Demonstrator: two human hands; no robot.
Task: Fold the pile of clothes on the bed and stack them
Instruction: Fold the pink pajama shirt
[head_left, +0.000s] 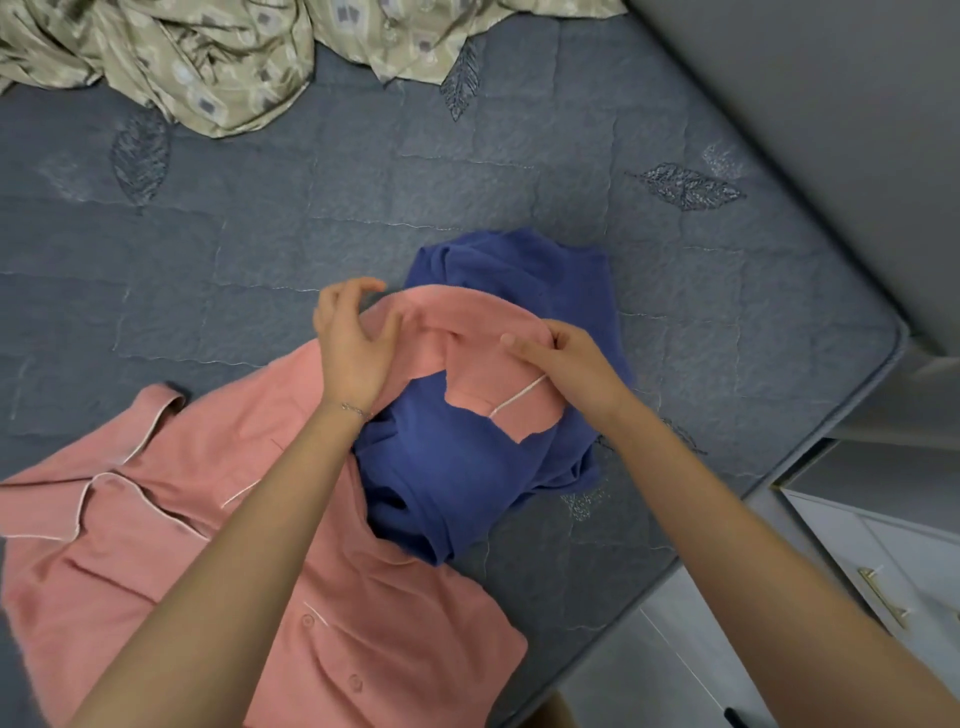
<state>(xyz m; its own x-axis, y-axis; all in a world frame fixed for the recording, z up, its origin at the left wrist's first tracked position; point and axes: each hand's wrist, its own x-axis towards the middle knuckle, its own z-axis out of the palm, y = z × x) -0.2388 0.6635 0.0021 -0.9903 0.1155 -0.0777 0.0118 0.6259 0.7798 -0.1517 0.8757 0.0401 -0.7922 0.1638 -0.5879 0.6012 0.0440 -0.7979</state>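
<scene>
Blue-grey quilted bed (260, 234) holds a pink shirt (208, 545) at its near edge, its sleeve (467, 322) draped over a crumpled blue garment (457, 478) toward the right edge; left hand (353, 343) and right hand (563, 364) both pinch that sleeve, so folding seems barely begun, and the next move is probably to draw it back across the shirt.

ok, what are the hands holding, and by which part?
Both grip the pink shirt by its sleeve: left hand nearer the shoulder, right hand nearer the piped cuff, draped over the blue garment.
</scene>
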